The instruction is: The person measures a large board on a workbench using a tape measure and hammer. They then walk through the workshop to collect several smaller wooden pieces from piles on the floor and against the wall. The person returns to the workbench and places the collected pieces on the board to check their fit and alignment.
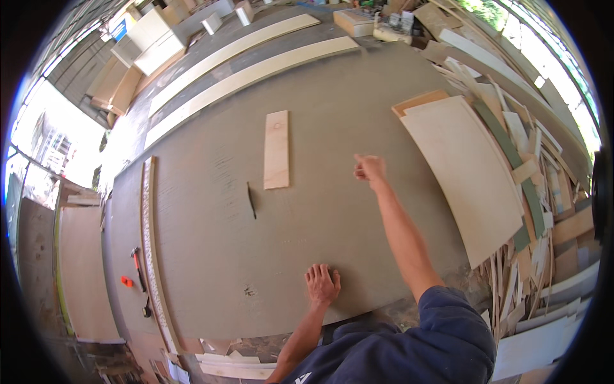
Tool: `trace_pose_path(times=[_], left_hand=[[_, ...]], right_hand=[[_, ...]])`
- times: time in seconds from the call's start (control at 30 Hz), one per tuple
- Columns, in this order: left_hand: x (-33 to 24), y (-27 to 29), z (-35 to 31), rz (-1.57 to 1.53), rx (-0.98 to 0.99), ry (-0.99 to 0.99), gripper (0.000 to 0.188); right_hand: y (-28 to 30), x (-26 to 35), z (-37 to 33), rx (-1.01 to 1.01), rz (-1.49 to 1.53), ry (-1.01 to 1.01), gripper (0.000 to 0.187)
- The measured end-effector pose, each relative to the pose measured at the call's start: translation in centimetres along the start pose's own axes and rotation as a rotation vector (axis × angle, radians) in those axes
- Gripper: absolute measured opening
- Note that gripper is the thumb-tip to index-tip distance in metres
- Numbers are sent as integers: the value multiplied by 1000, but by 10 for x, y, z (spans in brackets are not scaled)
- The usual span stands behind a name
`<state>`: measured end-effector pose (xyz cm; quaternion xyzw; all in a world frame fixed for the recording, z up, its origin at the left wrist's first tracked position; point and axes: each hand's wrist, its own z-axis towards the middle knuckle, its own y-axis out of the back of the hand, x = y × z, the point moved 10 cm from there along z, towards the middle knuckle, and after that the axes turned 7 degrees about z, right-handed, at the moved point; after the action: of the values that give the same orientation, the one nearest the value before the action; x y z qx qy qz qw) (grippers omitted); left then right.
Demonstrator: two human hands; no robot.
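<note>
My left hand [322,286] lies palm down with its fingers stretched out, on a large grey-brown sheet [345,237] close to its near edge. Farther off, over the right part of the sheet, my right hand [370,168] is held out with its fingers mostly curled. Whatever they may hold is too small or hidden to make out. A short pale wooden board [277,150] rests on the sheet to the left of that hand, apart from it. Beside the board's lower left lies a slim dark pointed tool [251,201], its kind unclear.
A long pale strip [151,237] runs along the sheet's left side. Left of it lie a hammer [135,261], an orange item [126,281] and a tape measure [147,310]. Two long boards span the far side. Stacked panels [467,173] and piled wood scraps [550,179] border the right.
</note>
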<state>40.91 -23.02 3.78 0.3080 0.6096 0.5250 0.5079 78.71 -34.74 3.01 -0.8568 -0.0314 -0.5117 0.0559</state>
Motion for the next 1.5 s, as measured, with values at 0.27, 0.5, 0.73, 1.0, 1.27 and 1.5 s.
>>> trace_pose_path(times=[0.27,0.5,0.73,1.0,1.27,1.5], left_hand=[[3,-1,7,-24,14,4,29],[10,1,6,-66,47,42,28],[4,6,9,-77,29,10,29],[5,7,7,-86,41,14,31],[8,7,3,-60,-22,20,32],[4,5,-8,13,-77,0,31]], right_hand=[[-192,8,36,-97,-908,382,75],[-304,4,-40,454,-1356,744,83],[-222,-20,32,206,-1424,772,86],[-146,4,10,-104,-1211,498,80],[80,64,-121,-290,-921,1047,71],[362,183,-344,-1373,-1312,988,84]])
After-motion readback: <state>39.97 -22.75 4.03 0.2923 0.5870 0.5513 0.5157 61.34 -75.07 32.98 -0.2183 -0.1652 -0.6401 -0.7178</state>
